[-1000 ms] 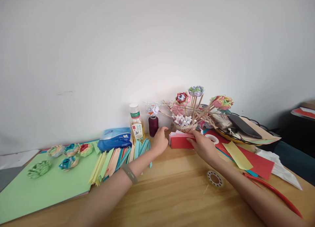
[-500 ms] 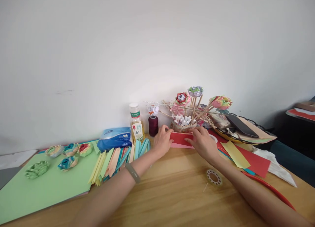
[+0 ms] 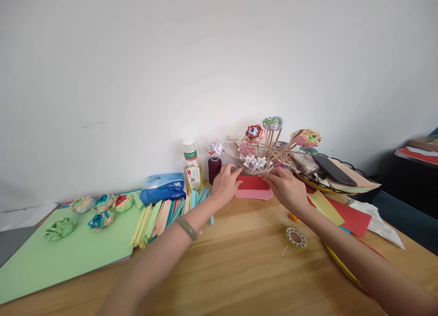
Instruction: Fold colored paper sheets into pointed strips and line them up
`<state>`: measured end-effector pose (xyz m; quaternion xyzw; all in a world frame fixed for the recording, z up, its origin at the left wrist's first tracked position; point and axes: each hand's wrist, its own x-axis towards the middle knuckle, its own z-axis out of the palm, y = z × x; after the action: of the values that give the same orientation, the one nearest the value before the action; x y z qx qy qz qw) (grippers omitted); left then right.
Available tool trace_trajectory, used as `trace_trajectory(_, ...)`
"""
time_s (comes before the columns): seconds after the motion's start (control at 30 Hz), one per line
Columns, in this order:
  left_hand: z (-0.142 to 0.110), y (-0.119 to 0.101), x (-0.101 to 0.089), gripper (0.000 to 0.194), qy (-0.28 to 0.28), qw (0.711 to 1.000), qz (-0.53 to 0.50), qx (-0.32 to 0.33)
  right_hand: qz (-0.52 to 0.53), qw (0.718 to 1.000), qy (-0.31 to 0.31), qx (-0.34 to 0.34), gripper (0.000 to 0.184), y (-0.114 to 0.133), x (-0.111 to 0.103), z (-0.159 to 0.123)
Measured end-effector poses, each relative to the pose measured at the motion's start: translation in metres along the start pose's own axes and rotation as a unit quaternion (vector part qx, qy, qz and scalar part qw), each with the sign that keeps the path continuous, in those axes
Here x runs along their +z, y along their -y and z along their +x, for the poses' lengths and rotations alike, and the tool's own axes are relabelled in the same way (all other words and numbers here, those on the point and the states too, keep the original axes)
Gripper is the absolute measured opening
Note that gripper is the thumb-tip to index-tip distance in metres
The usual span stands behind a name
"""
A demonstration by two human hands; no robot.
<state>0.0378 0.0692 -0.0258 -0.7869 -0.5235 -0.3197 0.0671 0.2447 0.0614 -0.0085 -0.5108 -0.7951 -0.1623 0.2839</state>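
Left hand: from where I stand, the left hand point(image 3: 226, 184) has its thumb at one end of the red paper point(image 3: 253, 183), fingers curled behind, gripping it.
Right hand: the right hand point(image 3: 288, 188) pinches the other end likewise, its thumb in front.
Red paper: held between the two hands, a pink strip point(image 3: 253, 194) showing along its lower edge, nearer the person.
Bangle: a greyish bangle point(image 3: 186, 228) circles the left forearm.
Basket: just beyond the hands, a woven basket point(image 3: 256, 172) full of white paper rolls point(image 3: 253, 162), with paper flowers point(image 3: 273, 123) on sticks rising behind.
Spool: a dark purple spool point(image 3: 214, 171) stands just past the left hand, the bottle point(image 3: 193, 172) beside it.
Folded strips: a row of coloured folded strips point(image 3: 160, 221) lies left of the left hand, in front of a blue packet point(image 3: 162, 188).
Green sheet: further left, a large green sheet point(image 3: 85, 256) carries five paper blooms point(image 3: 60, 228).
Tape: a tape roll point(image 3: 297, 246) rests on the wooden desk point(image 3: 239, 275), nearer the person than the right hand.
Right side: yellow paper point(image 3: 325, 207) overlaps a red sheet point(image 3: 356, 216), just beyond the right forearm.
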Motion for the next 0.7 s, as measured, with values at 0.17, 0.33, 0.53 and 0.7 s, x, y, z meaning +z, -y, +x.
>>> trace_trajectory(0.17, 0.001, -0.005, -0.017, 0.026, -0.035, 0.998, -0.001, 0.060, 0.048, 0.996, -0.066, -0.022, 0.031, 0.002, -0.008, 0.001)
trace_trajectory(0.33, -0.016, -0.007, -0.042, 0.016, -0.057, 0.989, 0.009, 0.136, 0.098, 0.987, -0.099, -0.081, 0.029, 0.015, -0.029, -0.013)
trace_trajectory(0.53, -0.092, -0.005, -0.075, 0.020, -0.054, 0.962, 0.048, 0.262, 0.090, 0.968, -0.058, -0.228, 0.018, 0.044, -0.042, -0.070)
trace_trajectory(0.7, -0.128, -0.005, -0.083, 0.022, -0.059, 0.956, 0.067, 0.281, 0.065, 0.965, 0.018, -0.254, 0.028, 0.062, -0.045, -0.085)
